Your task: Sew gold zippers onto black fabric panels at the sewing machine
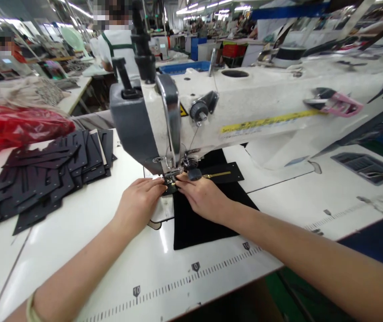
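A black fabric piece (pixel 204 228) lies flat on the machine bed, its upper left part under the presser foot (pixel 171 176) of a white sewing machine (pixel 258 98). Left of the foot, my left hand (pixel 140 201) has its fingers together, the tips gripping the edge of the work. From the right, my right hand (pixel 204 197) rests across the black fabric, its closed fingertips holding it close by the needle. A dark strip with a yellow-gold zipper (pixel 223 173) lies on the fabric, partly behind that hand. My fingers cover much of the stitching spot.
On the left lies a spread pile of dark cut pieces (pixel 53 165) beside a red plastic bag (pixel 20 127). Pink-handled thread snips (pixel 340 103) sit on the machine arm. A ruler scale (pixel 196 267) runs along the table's front. Another person (pixel 117 49) is behind the machine.
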The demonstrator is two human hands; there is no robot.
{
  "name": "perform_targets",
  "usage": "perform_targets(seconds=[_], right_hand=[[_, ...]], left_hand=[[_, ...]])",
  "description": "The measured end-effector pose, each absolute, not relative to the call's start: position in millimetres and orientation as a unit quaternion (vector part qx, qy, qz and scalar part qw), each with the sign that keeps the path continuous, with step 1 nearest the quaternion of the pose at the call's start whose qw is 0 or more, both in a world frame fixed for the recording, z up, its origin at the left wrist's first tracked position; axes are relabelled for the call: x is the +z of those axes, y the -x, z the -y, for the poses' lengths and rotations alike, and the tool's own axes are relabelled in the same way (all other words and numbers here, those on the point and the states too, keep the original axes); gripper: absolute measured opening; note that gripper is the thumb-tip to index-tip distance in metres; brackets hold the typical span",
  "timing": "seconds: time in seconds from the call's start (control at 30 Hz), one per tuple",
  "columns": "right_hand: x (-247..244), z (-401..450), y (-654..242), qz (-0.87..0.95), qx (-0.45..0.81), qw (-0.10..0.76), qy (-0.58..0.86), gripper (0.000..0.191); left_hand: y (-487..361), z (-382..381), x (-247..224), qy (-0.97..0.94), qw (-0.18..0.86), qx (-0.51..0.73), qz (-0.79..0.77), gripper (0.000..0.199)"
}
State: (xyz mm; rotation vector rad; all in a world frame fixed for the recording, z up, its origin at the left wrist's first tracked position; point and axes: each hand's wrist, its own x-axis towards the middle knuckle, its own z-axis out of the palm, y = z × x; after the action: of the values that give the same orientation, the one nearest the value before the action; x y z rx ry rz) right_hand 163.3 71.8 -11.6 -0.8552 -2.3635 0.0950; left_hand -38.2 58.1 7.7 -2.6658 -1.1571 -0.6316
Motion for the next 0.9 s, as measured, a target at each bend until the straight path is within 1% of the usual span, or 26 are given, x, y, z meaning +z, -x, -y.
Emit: perform_targets(seconds=[0.13, 0.2, 0.3, 0.43, 0.5, 0.57, 0.73, 0.9], right_hand=[[-12.3, -70.8, -163.4, 0.899, 0.026, 0.291, 0.326, 0.023], [-12.2, -70.4, -163.9, 0.901, 0.027, 0.284, 0.327, 0.022], [-10.4, -72.5, -166.0, 0.902, 0.048, 0.281, 0.325, 0.020], [-6.0, -80.3, -171.0, 0.892, 0.134, 0.289, 0.320, 0.025], [-4.4, -83.3, -173.4, 0.885, 0.173, 0.296, 0.315, 0.027], [-4.3, -84.4, -175.0, 0.885, 0.184, 0.296, 0.310, 0.026], [-9.6, -82.2, -176.2, 0.903, 0.129, 0.280, 0.299, 0.025], [-8.1, -80.0, -173.6, 0.921, 0.063, 0.261, 0.284, 0.027]], left_hand=[[41.4, -53.1, 8.3, 0.895, 0.024, -0.209, 0.392, 0.024], [40.3, -52.7, 8.0, 0.901, 0.048, -0.206, 0.379, 0.023], [36.1, -58.7, 11.2, 0.915, 0.102, -0.163, 0.355, 0.022], [29.9, -69.5, 19.2, 0.895, 0.120, -0.115, 0.413, 0.020], [27.3, -70.9, 19.8, 0.883, 0.125, -0.114, 0.438, 0.018], [25.0, -68.6, 17.2, 0.867, 0.128, -0.126, 0.465, 0.019], [23.5, -52.5, 7.1, 0.841, 0.126, -0.167, 0.499, 0.020], [29.0, -43.1, 0.7, 0.871, 0.118, -0.230, 0.418, 0.022]])
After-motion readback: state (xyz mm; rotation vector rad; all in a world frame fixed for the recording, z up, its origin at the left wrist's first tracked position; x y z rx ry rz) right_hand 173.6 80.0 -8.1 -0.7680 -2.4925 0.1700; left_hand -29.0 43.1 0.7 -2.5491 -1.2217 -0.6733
